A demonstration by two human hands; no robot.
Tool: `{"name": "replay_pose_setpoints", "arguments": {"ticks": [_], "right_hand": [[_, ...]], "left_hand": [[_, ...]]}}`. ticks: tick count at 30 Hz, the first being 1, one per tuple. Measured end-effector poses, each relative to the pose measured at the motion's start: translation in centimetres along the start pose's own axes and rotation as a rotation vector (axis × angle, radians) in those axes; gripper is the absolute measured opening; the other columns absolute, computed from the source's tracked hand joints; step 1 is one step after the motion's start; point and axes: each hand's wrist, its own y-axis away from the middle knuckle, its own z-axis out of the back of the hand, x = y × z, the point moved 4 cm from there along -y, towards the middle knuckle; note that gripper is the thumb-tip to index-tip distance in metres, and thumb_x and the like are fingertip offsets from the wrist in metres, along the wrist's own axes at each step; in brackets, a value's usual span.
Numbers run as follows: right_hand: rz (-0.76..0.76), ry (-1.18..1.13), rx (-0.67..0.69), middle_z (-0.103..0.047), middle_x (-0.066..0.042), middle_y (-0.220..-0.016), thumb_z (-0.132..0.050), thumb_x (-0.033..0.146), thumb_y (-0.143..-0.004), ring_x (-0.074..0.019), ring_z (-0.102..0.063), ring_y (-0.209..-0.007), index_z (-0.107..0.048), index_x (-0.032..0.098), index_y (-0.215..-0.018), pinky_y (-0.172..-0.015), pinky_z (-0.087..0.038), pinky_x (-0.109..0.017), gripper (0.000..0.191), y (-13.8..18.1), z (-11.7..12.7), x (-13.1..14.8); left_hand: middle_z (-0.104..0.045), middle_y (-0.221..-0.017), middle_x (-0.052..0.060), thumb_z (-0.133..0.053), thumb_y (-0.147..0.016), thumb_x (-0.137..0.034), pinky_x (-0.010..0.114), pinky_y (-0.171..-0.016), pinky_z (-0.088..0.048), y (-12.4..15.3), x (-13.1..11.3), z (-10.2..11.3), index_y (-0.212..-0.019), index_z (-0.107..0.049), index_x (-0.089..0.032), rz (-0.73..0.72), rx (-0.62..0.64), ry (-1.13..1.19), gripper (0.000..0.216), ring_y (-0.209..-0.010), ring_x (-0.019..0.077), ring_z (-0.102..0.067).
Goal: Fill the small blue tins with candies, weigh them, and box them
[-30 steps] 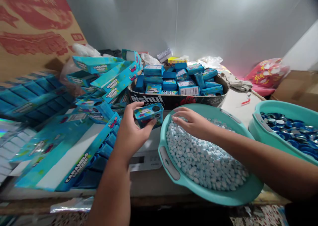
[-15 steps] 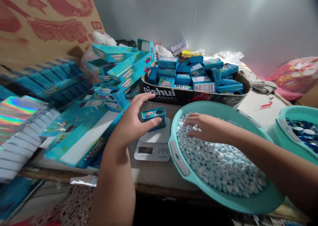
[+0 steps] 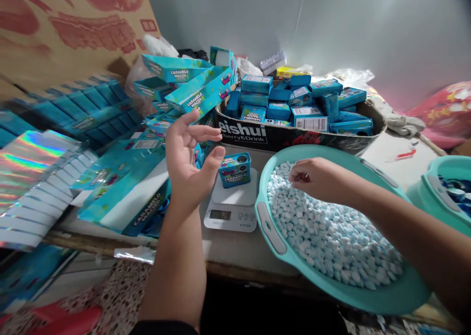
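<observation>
A small blue candy tin stands on a white kitchen scale. My left hand hovers just left of the tin, palm up, fingers apart, holding nothing. My right hand is over the far side of a teal basin full of pale blue-white candies. Its fingers are pinched together just above the candies; what they hold is too small to make out.
A cardboard tray of several blue tins sits behind the scale. Blue "Caramelo Macizo" cartons and flat packs pile up at left, with holographic sheets. A second teal basin with blue caps is at right.
My left hand set the tin on the scale, let go and lifted away, opening palm-up. My right hand went from flat on the candies to a pinch. The view shifted left.
</observation>
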Motion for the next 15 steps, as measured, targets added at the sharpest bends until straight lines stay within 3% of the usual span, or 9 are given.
{"name": "replay_pose_setpoints", "arguments": {"ticks": [7, 15], "right_hand": [[0.057, 0.015, -0.076, -0.066, -0.001, -0.076, -0.057, 0.021, -0.083, -0.0182, -0.055, -0.067, -0.068, 0.019, -0.080, -0.059, -0.038, -0.028, 0.012, -0.57, 0.15, -1.15], [0.113, -0.001, -0.135, -0.065, -0.005, -0.081, -0.055, 0.022, -0.086, -0.0196, -0.057, -0.069, -0.068, 0.018, -0.079, -0.062, -0.039, -0.029, 0.016, -0.36, 0.80, -0.31]], "left_hand": [[-0.067, -0.100, 0.002, -0.068, -0.088, -0.034, 0.039, -0.092, -0.054, 0.31, -0.73, -0.20, -0.118, -0.060, -0.027, 0.091, -0.036, -0.141, 0.032, -0.096, 0.0179, -0.066], [-0.067, -0.103, 0.002, -0.060, -0.093, -0.041, 0.037, -0.088, -0.053, 0.41, 0.01, 0.16, -0.108, -0.063, -0.026, 0.177, -0.081, -0.288, 0.021, -0.094, 0.0182, -0.065]]}}
